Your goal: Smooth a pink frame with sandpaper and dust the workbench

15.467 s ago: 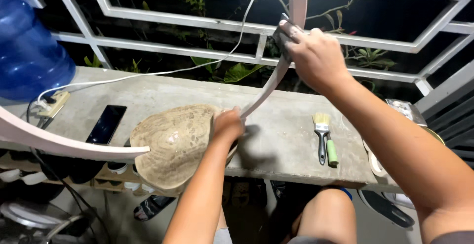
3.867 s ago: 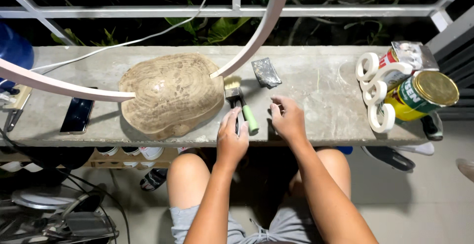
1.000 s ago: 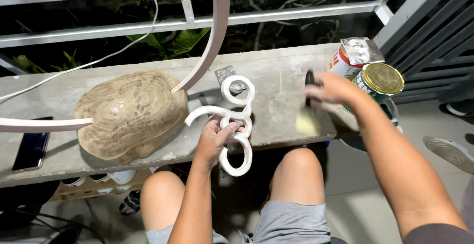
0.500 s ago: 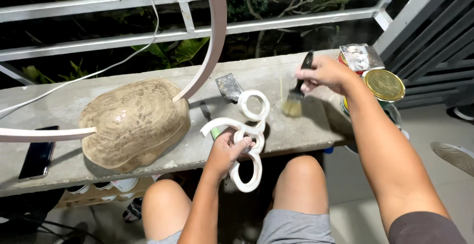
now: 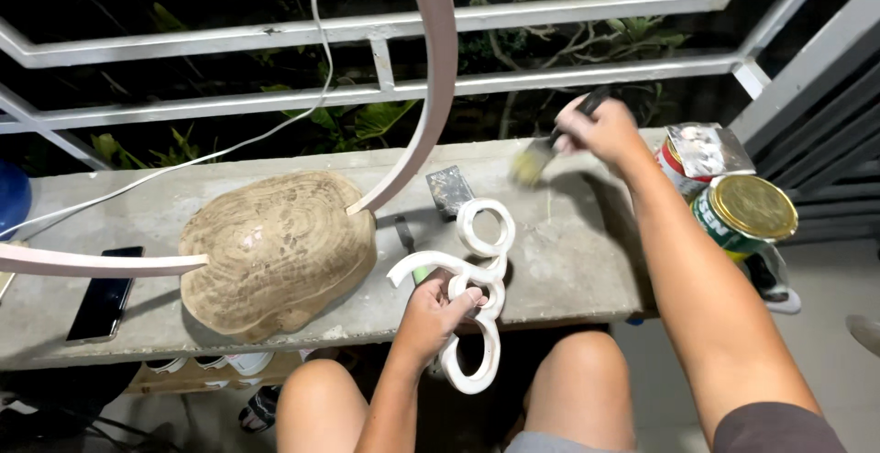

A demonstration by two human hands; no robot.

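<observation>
My left hand grips a white curly wooden piece made of loops, held upright at the front edge of the concrete ledge. Raised above the ledge, my right hand holds a paintbrush by its dark handle, its yellowish bristles pointing left and down. A rounded tan wooden slab lies on the ledge to the left, with two long pale curved strips rising from it.
Two tins stand at the right end: a green one with a gold lid and an opened one. A small dark square scrap and a phone lie on the ledge. A white railing runs behind.
My right hand has lifted the paintbrush up and leftward away from the tins. My left hand has kept its hold on the white curly piece, now more upright.
</observation>
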